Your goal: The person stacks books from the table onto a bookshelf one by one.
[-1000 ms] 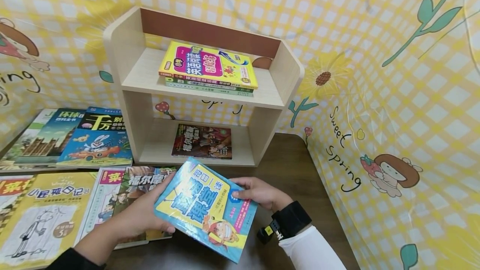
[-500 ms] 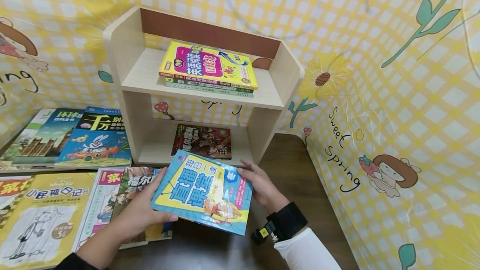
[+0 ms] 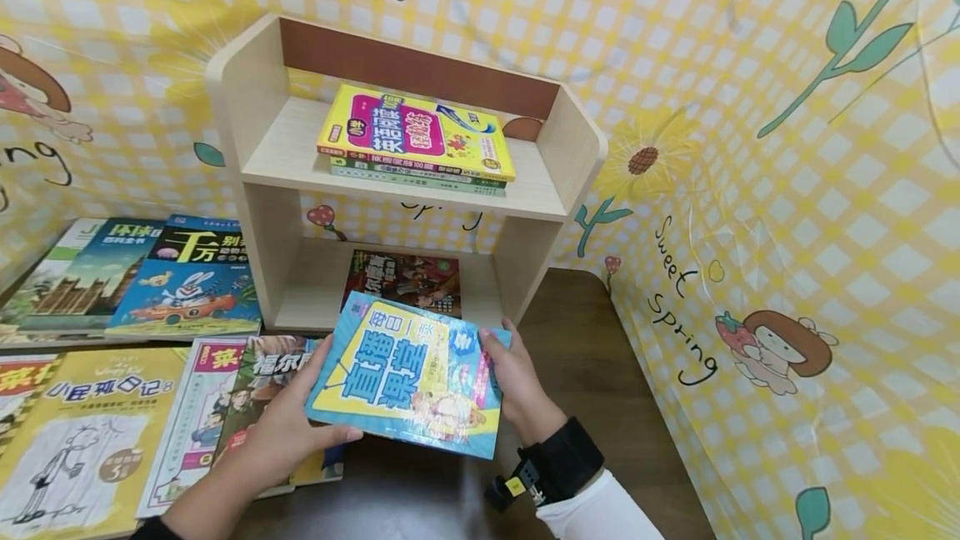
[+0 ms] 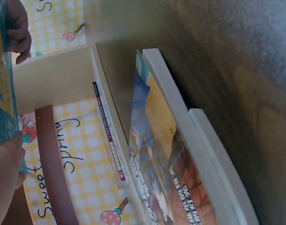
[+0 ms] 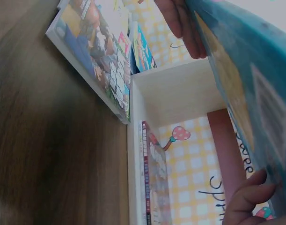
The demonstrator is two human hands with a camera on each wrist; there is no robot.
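A blue and yellow book [image 3: 405,382] is held between both hands, in front of the lower shelf and tilted with its cover up. My left hand [image 3: 288,423] grips its left edge, thumb on the near side. At the right edge my right hand [image 3: 521,373] holds it, thumb over the cover and the other fingers beneath. In the right wrist view the back of the book [image 5: 245,84] shows, with fingers [image 5: 250,197] against it. Behind it, a dark-covered book [image 3: 405,277] lies flat on the lower shelf, partly hidden.
The small wooden bookshelf [image 3: 255,257] stands against a checked cloth wall. Its upper shelf bears a stack of books topped by a yellow one [image 3: 420,132]. To the left lie several books, among them a yellow diary book [image 3: 90,440] and a rabbit-cover book [image 3: 187,282].
The blue book has levelled out and moved slightly up towards the lower shelf, covering part of the dark book. My right hand has shifted its hold along the right edge.
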